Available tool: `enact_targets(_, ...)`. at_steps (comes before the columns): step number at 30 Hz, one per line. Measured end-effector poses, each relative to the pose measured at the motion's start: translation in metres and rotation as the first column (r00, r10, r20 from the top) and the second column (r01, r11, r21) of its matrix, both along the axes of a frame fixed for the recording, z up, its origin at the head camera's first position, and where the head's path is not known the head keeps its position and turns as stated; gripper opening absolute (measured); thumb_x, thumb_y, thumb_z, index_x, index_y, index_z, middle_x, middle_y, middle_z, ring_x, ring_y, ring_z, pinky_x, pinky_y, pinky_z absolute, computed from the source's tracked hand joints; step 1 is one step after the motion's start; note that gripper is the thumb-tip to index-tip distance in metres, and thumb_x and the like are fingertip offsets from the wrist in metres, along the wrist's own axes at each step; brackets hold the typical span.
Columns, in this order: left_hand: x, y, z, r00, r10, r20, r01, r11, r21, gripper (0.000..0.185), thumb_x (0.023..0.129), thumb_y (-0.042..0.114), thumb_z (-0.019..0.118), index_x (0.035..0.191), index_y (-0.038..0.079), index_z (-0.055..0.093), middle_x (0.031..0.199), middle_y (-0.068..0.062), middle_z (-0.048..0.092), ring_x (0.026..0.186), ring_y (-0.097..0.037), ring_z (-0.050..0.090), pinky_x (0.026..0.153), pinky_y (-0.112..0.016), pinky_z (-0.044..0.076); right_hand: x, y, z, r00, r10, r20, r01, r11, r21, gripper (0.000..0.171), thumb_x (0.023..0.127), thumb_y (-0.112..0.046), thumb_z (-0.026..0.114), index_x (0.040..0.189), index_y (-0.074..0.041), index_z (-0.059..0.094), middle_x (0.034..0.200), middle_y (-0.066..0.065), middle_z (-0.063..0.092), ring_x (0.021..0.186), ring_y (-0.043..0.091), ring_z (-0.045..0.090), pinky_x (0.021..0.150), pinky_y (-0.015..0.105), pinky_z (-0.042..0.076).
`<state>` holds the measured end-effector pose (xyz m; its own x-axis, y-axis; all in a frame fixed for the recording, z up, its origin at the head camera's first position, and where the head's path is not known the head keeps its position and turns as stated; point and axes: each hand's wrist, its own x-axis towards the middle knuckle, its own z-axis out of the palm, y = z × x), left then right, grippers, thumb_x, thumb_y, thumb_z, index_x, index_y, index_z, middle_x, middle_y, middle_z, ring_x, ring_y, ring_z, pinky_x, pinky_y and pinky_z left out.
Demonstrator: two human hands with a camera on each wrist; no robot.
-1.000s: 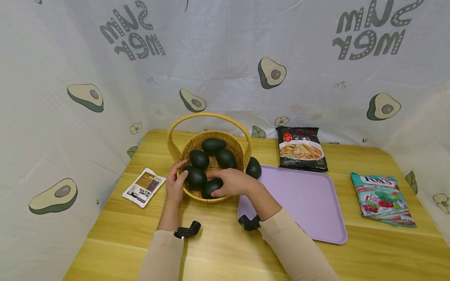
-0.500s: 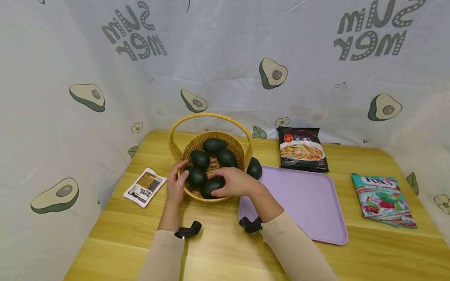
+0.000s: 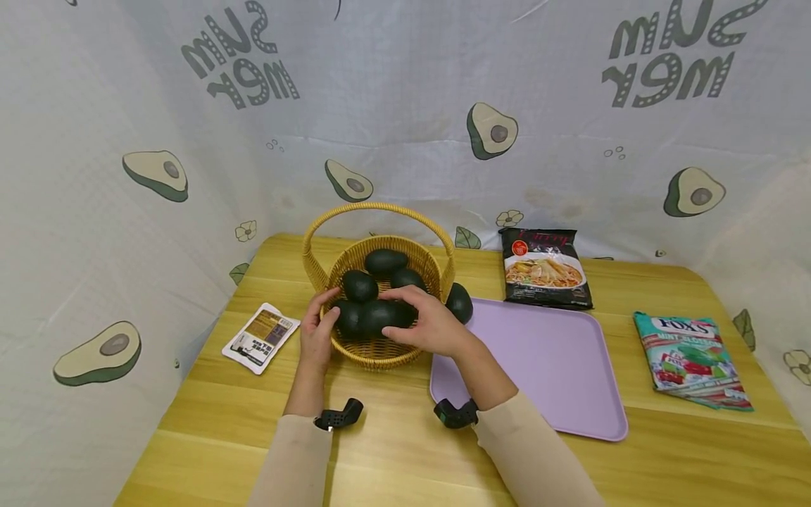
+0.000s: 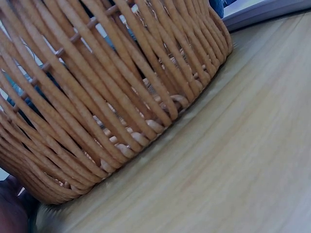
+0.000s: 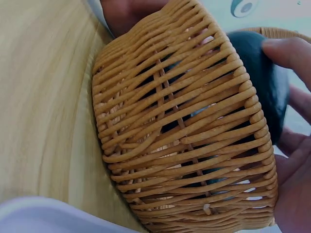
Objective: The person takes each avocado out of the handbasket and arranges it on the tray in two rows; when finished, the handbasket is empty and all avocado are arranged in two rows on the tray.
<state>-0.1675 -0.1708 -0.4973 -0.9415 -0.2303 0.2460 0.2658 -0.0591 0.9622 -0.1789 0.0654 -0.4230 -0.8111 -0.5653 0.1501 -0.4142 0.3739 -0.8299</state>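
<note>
Sachet [image 3: 260, 337] lies far left on the wooden table [image 3: 393, 451]. Left hand [image 3: 315, 331] rests on the wicker basket [image 3: 378, 350] rim, fingers loosely curved against it. Right hand [image 3: 426, 324] curls round a dark avocado [image 3: 382, 315], lifted just above the basket's near edge, long axis left-right. Purple tray [image 3: 545, 366] lies right of that hand; noodle packet [image 3: 545, 267] and candy bag [image 3: 690, 359] beyond.

Avocados [image 3: 384, 262] in basket [image 3: 378, 350], tray [image 3: 557, 366] right, packet [image 3: 260, 336] left

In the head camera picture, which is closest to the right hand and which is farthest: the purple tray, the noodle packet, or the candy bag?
From the right hand:
1. Purple tray, just to its right.
2. Noodle packet, behind the tray.
3. Candy bag, far right.
</note>
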Motion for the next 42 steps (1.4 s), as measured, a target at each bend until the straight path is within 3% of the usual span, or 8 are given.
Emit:
enact_targets(5,0.000,0.000,-0.001,1.000,0.002,-0.009,-0.002,1.000,-0.003,0.036,0.098,-0.003,0.050,0.132,-0.007,0.061,0.137,-0.017,0.059,0.133,-0.007,0.048,0.117,-0.031,0.028,0.006,0.004,-0.001,0.996,-0.085,-0.024,0.081,0.990,-0.117,0.059,0.088,-0.017,0.080,0.143,-0.015,0.058,0.143,0.006,0.056,0.131,0.027,0.054,0.103,0.048,0.050)
enact_targets(12,0.000,0.000,-0.001,1.000,0.005,-0.020,-0.005,1.000,0.007,0.036,0.097,-0.002,0.051,0.132,-0.008,0.061,0.134,-0.009,0.062,0.132,-0.007,0.049,0.118,-0.032,0.028,0.018,0.015,0.004,0.985,-0.170,-0.041,0.156,0.960,-0.231,0.058,0.086,-0.010,0.080,0.140,-0.012,0.060,0.136,0.010,0.057,0.116,0.025,0.056,0.084,0.031,0.054)
enact_targets(16,0.000,0.000,-0.001,1.000,0.007,-0.016,-0.007,1.000,0.006,0.036,0.098,-0.002,0.050,0.132,-0.009,0.060,0.133,-0.007,0.063,0.132,-0.007,0.049,0.118,-0.033,0.028,0.026,0.025,0.007,0.978,-0.210,-0.013,0.201,0.951,-0.236,0.056,0.086,-0.010,0.080,0.138,-0.014,0.061,0.133,0.010,0.056,0.113,0.025,0.054,0.082,0.030,0.053)
enact_targets(21,-0.001,0.001,0.000,1.000,0.009,-0.001,-0.009,1.000,0.012,0.036,0.098,-0.002,0.050,0.132,-0.008,0.060,0.135,-0.012,0.062,0.134,-0.009,0.048,0.119,-0.036,0.027,0.033,0.041,0.011,0.965,-0.258,0.038,0.259,0.933,-0.250,0.053,0.087,-0.007,0.077,0.136,-0.011,0.059,0.130,0.014,0.061,0.113,0.025,0.058,0.091,0.029,0.053)
enact_targets(26,0.000,0.001,0.000,1.000,0.011,-0.006,-0.011,1.000,0.010,0.037,0.097,-0.002,0.050,0.132,-0.010,0.060,0.137,-0.020,0.060,0.132,-0.008,0.049,0.119,-0.036,0.027,0.037,0.060,0.014,0.947,-0.317,0.055,0.320,0.910,-0.263,0.054,0.087,-0.003,0.076,0.137,-0.007,0.057,0.132,0.016,0.061,0.114,0.012,0.057,0.089,0.021,0.051)
enact_targets(34,0.000,0.001,-0.001,1.000,0.010,-0.009,-0.010,1.000,0.028,0.037,0.097,0.001,0.052,0.131,-0.010,0.060,0.129,0.003,0.064,0.131,-0.006,0.049,0.119,-0.033,0.026,0.039,0.086,0.019,0.920,-0.388,0.050,0.387,0.883,-0.265,0.058,0.088,0.001,0.073,0.143,-0.006,0.055,0.136,0.017,0.055,0.103,0.003,0.059,0.080,0.018,0.053)
enact_targets(37,0.000,0.001,0.000,1.000,0.011,-0.012,-0.010,1.000,0.027,0.037,0.097,0.001,0.052,0.131,-0.010,0.060,0.131,-0.003,0.064,0.131,-0.006,0.050,0.119,-0.034,0.026,0.039,0.095,0.021,0.899,-0.433,0.062,0.434,0.868,-0.242,0.054,0.091,-0.002,0.071,0.142,-0.005,0.055,0.133,0.019,0.058,0.099,0.002,0.059,0.077,0.017,0.053)
enact_targets(42,0.000,0.001,0.001,1.000,0.010,-0.012,-0.009,1.000,0.022,0.036,0.097,-0.003,0.050,0.131,-0.010,0.060,0.136,-0.019,0.060,0.131,-0.007,0.049,0.119,-0.033,0.027,0.037,0.113,0.021,0.857,-0.507,0.094,0.515,0.841,-0.165,0.056,0.097,-0.008,0.063,0.150,-0.012,0.048,0.140,0.020,0.056,0.110,0.010,0.056,0.084,0.012,0.049)
